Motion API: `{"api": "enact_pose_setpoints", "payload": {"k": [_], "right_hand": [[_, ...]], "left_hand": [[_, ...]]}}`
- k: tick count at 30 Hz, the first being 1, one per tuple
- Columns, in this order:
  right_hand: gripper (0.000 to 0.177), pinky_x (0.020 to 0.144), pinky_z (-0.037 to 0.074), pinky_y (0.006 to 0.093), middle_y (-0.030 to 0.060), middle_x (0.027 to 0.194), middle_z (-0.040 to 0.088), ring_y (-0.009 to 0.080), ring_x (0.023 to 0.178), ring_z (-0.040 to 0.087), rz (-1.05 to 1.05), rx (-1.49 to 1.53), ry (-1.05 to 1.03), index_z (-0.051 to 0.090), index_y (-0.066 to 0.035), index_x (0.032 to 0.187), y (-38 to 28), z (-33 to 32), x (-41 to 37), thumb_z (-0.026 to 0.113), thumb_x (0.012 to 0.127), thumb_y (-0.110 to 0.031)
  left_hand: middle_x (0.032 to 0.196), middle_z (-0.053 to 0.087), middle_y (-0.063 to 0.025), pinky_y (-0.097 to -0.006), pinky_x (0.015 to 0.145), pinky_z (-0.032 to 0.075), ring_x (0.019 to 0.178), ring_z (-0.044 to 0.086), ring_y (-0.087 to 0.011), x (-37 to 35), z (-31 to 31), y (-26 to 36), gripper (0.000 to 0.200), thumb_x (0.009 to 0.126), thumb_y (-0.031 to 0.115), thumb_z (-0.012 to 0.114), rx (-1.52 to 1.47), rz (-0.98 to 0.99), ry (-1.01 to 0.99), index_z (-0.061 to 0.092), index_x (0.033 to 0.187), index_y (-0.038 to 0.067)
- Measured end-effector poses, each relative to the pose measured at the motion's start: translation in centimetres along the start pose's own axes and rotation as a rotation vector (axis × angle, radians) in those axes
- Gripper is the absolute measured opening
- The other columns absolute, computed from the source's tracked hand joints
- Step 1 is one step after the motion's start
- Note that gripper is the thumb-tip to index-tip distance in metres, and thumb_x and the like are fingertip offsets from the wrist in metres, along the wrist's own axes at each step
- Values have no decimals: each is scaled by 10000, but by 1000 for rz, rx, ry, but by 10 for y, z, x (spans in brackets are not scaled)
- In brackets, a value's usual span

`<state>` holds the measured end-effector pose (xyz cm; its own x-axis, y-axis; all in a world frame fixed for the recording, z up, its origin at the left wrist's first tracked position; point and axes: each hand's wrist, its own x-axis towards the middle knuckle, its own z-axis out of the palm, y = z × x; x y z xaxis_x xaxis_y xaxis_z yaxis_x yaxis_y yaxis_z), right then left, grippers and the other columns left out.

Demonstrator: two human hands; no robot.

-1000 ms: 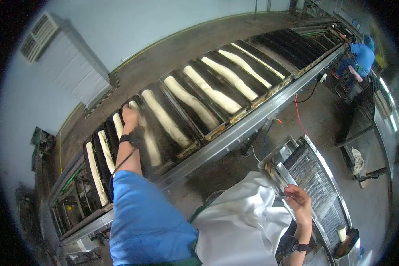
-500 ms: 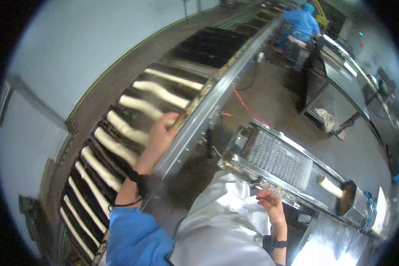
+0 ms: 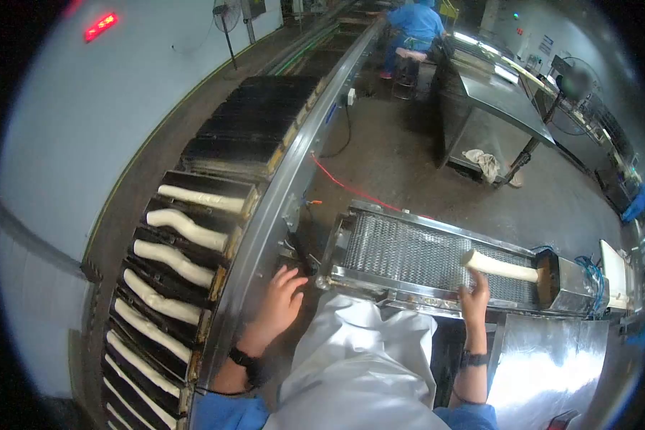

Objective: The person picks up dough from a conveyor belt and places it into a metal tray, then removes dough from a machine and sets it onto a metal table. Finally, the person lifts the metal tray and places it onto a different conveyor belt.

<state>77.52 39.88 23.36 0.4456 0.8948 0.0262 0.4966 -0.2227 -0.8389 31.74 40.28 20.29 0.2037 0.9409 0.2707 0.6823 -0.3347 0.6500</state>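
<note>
My left hand (image 3: 283, 299) hovers between the long conveyor's rail and my apron, fingers spread, holding nothing. On the small mesh conveyor (image 3: 401, 247) a thick, pale roll of dough (image 3: 505, 267) comes out of a metal outlet (image 3: 570, 281). My right hand (image 3: 474, 295) is raised at the near side of this belt, its thumb and forefinger apart and the fingertips right at the dough's free end. To my left, several long pale dough strips (image 3: 183, 228) lie one by one in the dark trays (image 3: 226, 185) of the long conveyor.
A metal rail (image 3: 283, 190) edges the long conveyor. Farther along it, dark trays (image 3: 254, 115) carry no dough. A person in blue (image 3: 416, 25) sits at the far end. A steel table (image 3: 505, 100) stands at the right, with a white cloth (image 3: 482, 163) on its lower shelf.
My left hand has drawn back from the dough strips on the long conveyor. My right hand has risen to the mesh belt, where the dough roll now reaches farther out. My view has turned right.
</note>
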Motion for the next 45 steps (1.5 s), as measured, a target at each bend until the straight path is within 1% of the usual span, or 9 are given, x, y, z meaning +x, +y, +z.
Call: {"api": "enact_pose_setpoints", "payload": {"k": [2, 5, 9, 15, 17, 23, 33, 39, 45], "right_hand": [[571, 1019, 417, 437, 195, 1340, 499, 337, 1203, 510, -446, -534, 272, 528, -22, 1264, 8, 4, 44, 669, 712, 8], [546, 1074, 320, 525, 199, 1247, 543, 387, 1270, 422, -240, -660, 136, 522, -30, 1266, 15, 8, 99, 570, 723, 1], [403, 1043, 301, 594, 153, 1203, 575, 367, 1203, 476, -373, -978, 91, 569, -53, 1170, 3, 34, 127, 556, 767, -49], [347, 1026, 330, 565, 111, 1121, 604, 337, 1130, 522, -545, -1017, -7, 591, -110, 1103, 7, 52, 150, 572, 760, -60], [450, 1043, 349, 531, 61, 1156, 602, 275, 1157, 533, -510, -1082, -105, 593, -166, 1174, -10, 53, 146, 706, 756, -290], [494, 872, 474, 455, 87, 1106, 565, 283, 1089, 539, -411, -1225, -150, 598, -132, 1126, -65, 91, 137, 747, 693, -319], [419, 818, 507, 448, 160, 1028, 587, 327, 966, 591, -305, -833, -100, 626, -40, 987, -77, 151, 165, 809, 666, -238], [317, 754, 526, 330, 84, 1020, 648, 189, 896, 649, -334, 352, -291, 617, 4, 1058, -206, 129, 227, 695, 803, -168], [553, 1007, 473, 427, 217, 1239, 558, 293, 1163, 565, -524, 1036, -811, 397, 52, 1346, -336, 171, 213, 632, 902, -177]], "left_hand": [[1316, 517, -177, -484, 1082, 330, 1307, 387, -410, 2, -1, 0, 317, 832, 61, 636, -8, -29, -20, 623, 1149, 70], [1308, 512, -186, -493, 1075, 335, 1298, 389, -417, 11, 0, 0, 337, 830, 57, 629, -11, -57, -3, 607, 1167, 62], [1308, 512, -193, -487, 1076, 339, 1290, 395, -424, 58, -14, -15, 381, 819, 63, 644, 87, 12, 169, 583, 1194, 33], [1302, 512, -229, -499, 1093, 304, 1296, 379, -456, 153, -52, -50, 460, 827, 129, 656, 330, -112, 383, 534, 1226, -64], [1297, 516, -243, -510, 1100, 287, 1300, 374, -463, 178, -64, -60, 496, 834, 177, 658, 459, -193, 394, 524, 1231, -89], [1339, 476, -299, -542, 1117, 229, 1342, 328, -455, 222, -74, -79, 697, 882, 443, 572, 694, -615, 111, 481, 1282, -120], [1352, 437, -330, -540, 1101, 260, 1324, 357, -435, 245, -38, -119, 841, 870, 504, 581, 529, -701, 249, 374, 1316, -179], [1425, 372, -289, -558, 1089, 277, 1364, 305, -411, 255, -16, -169, 790, 902, 485, 554, 469, -596, 382, 353, 1373, -116], [1481, 300, -256, -574, 1101, 251, 1410, 219, -395, 272, 5, -182, 780, 929, 483, 519, 556, -752, 400, 295, 1418, -83]]}}
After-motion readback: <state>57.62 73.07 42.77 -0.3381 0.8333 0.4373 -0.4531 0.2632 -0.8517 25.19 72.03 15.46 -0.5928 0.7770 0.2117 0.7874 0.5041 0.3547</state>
